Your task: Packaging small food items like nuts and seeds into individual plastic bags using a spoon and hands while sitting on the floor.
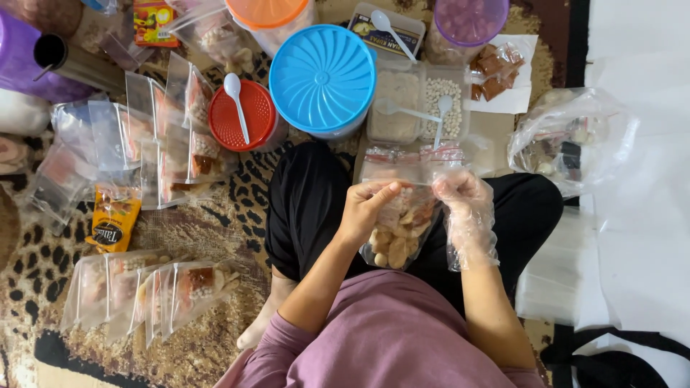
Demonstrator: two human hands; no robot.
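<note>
Blue lid (pixel 323 77), red lid (pixel 241 115) — filled bags (pixel 154 291) on carpet (pixel 43 259).

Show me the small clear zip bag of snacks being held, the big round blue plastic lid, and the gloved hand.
small clear zip bag of snacks (pixel 399 228), head view, filled lower part.
big round blue plastic lid (pixel 323 77), head view, centre.
gloved right hand (pixel 467 208), head view, palm.

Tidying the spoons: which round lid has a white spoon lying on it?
The small red lid, left of the bigger blue lid, which is bare.
</note>
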